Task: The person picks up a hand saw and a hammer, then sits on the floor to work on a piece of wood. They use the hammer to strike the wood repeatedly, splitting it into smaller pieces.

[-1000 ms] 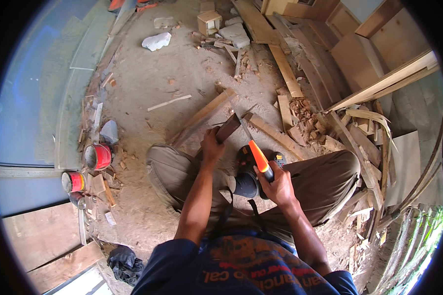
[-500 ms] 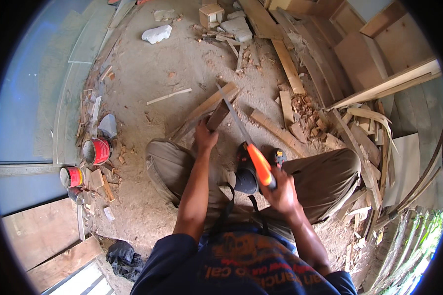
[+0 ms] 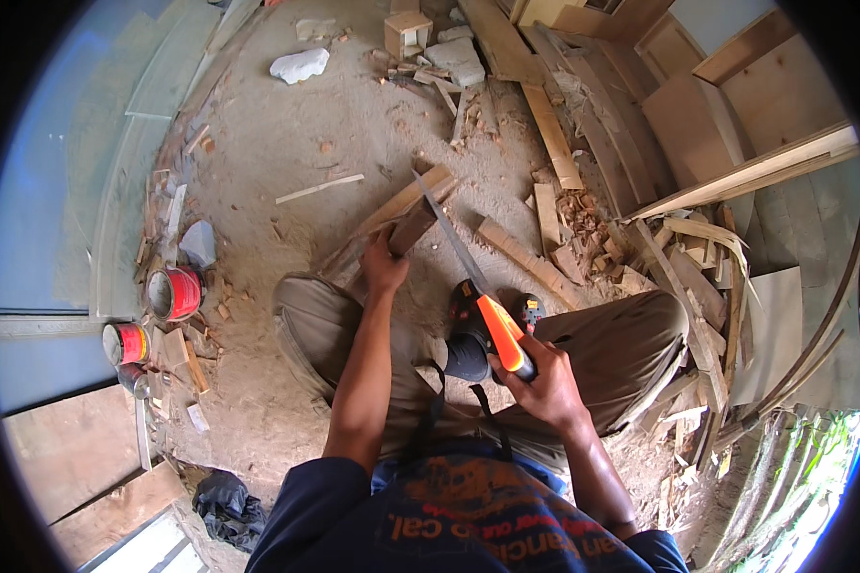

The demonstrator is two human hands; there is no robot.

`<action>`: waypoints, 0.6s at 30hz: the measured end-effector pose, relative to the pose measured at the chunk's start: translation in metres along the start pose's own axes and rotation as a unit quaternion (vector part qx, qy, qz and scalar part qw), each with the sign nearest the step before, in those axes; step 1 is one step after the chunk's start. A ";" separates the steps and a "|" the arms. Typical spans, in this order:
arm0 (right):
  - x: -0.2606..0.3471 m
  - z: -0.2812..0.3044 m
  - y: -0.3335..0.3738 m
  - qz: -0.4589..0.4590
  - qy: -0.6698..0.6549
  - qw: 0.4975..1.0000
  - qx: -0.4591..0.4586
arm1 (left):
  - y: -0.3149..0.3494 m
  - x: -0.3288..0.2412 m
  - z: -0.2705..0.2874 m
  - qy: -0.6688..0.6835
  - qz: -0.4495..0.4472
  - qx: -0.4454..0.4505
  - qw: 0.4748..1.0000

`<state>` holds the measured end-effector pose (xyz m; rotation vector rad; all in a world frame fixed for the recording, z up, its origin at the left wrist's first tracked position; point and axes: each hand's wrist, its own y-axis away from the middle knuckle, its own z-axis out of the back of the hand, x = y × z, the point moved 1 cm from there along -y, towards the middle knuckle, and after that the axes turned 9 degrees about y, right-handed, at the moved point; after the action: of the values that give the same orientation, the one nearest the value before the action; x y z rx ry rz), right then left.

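There is one saw (image 3: 497,329). Left of the saw are two red cans (image 3: 186,294) and one black bag (image 3: 227,511); beyond its tip lie one white rock (image 3: 299,65) and one hollow wooden box (image 3: 408,36).

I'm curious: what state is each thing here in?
Left hand: closed around the dark wood piece
Right hand: closed around the saw
Saw: held, blade beside the dark wood piece; contact unclear
Larger red tin: open
Black plastic bag: crumpled
Small wooden box: one side open
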<state>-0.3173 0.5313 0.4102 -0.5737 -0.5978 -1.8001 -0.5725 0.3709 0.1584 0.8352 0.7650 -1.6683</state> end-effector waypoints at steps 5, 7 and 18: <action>-0.011 -0.025 0.007 -0.103 -0.055 0.992 -0.050 | 0.022 0.005 -0.027 -0.066 0.048 0.107 0.991; -0.010 -0.031 0.007 -0.125 -0.074 0.988 -0.053 | 0.031 0.011 -0.036 -0.069 0.035 0.127 0.989; -0.026 -0.042 0.016 -0.131 -0.193 0.960 -0.156 | 0.031 0.005 -0.033 -0.028 0.040 0.131 0.990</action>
<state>-0.2983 0.5180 0.3639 -1.1241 -0.6794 -2.0662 -0.5386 0.3888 0.1334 0.9830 0.4721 -1.7351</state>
